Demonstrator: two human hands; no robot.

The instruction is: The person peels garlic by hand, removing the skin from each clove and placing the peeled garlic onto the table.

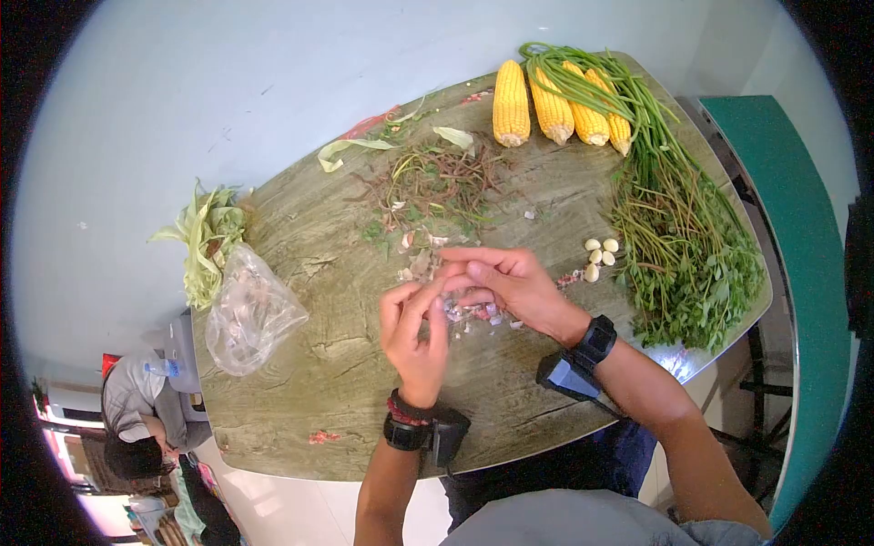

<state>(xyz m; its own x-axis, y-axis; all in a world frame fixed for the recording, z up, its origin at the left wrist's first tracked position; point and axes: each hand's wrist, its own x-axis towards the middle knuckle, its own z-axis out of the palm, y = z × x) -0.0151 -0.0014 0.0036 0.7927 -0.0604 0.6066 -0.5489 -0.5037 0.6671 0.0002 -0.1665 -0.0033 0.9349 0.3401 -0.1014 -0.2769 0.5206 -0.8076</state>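
Both hands meet over the middle of the table, above a scatter of pinkish-white peelings [493, 315]. My left hand [416, 337] has its fingers bent, their tips close to the other hand's fingers. My right hand [514, 287] has thumb and index finger pressed together. Whatever lies between the fingertips is too small and hidden to name. To the right of the hands sits a small group of peeled garlic cloves [594, 257]. Beyond the hands lies a pile of thin brown and green stems [446, 177].
Several yellow corn cobs [512, 105] and long green beans [646, 136] lie at the back right, above leafy greens [696, 264]. A clear plastic bag [250, 314] and corn husks [208, 237] lie left. A person [150, 409] is beyond the table's left edge.
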